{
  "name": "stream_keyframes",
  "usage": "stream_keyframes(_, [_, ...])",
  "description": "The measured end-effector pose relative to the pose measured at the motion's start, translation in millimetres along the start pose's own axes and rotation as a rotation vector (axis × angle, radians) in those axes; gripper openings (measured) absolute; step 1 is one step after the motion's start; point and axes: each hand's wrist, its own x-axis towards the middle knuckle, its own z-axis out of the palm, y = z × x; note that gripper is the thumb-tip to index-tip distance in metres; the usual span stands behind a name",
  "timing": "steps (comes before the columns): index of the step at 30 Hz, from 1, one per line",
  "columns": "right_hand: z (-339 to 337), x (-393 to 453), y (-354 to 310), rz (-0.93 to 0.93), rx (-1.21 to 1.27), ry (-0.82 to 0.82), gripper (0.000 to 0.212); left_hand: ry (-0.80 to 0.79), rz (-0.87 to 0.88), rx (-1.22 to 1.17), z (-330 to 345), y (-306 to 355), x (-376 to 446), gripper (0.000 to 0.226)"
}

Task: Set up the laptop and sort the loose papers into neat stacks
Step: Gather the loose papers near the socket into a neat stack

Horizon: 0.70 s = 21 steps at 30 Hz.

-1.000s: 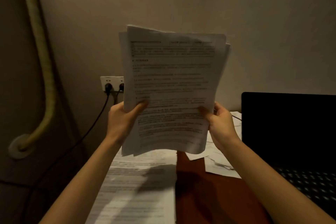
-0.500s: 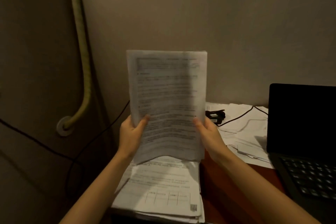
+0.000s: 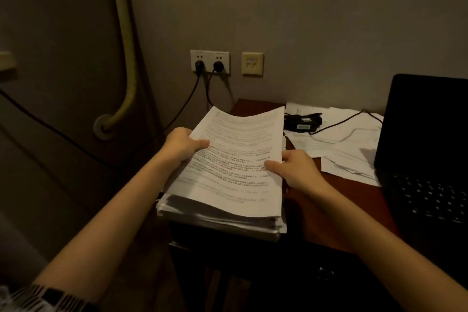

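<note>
White sheets of paper (image 3: 238, 159) with small black print are in both hands. The left hand (image 3: 183, 144) grips the left edge, with its thumb on top of the page and its fingers tucked under. The right hand (image 3: 296, 172) grips the right edge the same way, thumb flat on the print. The sheets sag a little in the middle and their far edge curls up.

Right under them is a thick stack of paper (image 3: 220, 220) at the left end of the red-brown desk (image 3: 354, 200). The near end of the held sheets seems to be touching the top of the stack, but the room is dim and it is hard to be sure.

More loose papers (image 3: 339, 144) lie spread out farther back on the desk, between the stack and the laptop (image 3: 428, 139). The laptop stands open at the right, with a dark screen. A black power brick (image 3: 302, 121) sits on the loose papers, and its thin cord runs toward the laptop.

On the wall behind, two black plugs are in a white wall socket (image 3: 210, 62). A smaller wall plate (image 3: 252, 63) is just beside it. A thick yellowish pipe (image 3: 126, 58) bends down the wall at the left.
</note>
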Motion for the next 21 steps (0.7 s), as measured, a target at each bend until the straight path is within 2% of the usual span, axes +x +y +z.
stream_keyframes(4, [5,-4,14,0.086,-0.086,-0.082,0.023,-0.015,-0.058,0.275,10,-11,1,0.029])
stream_keyframes(6, [4,-5,15,0.107,-0.103,-0.133,0.017,-0.012,-0.07,0.504,11,-11,-1,0.031])
stream_keyframes(8, [-3,-5,13,0.127,-0.137,-0.203,0.017,0.024,-0.047,0.73,9,-1,-4,0.039])
stream_keyframes(10, [-10,-3,10,0.163,-0.219,-0.242,0.029,0.082,-0.012,0.86,10,13,-3,0.057])
stream_keyframes(11, [-14,-1,9,0.188,-0.267,-0.242,0.035,0.106,0.007,0.89,12,21,0,0.067])
stream_keyframes(13, [-22,4,11,0.23,-0.338,-0.217,0.04,0.122,0.089,0.917,21,38,6,0.071])
stream_keyframes(17, [-43,15,30,0.22,-0.347,-0.077,0.021,-0.007,0.362,0.82,71,73,17,0.069])
stream_keyframes(21, [-60,27,62,0.063,-0.853,0.121,0.026,-0.148,0.504,0.757,134,87,27,0.092])
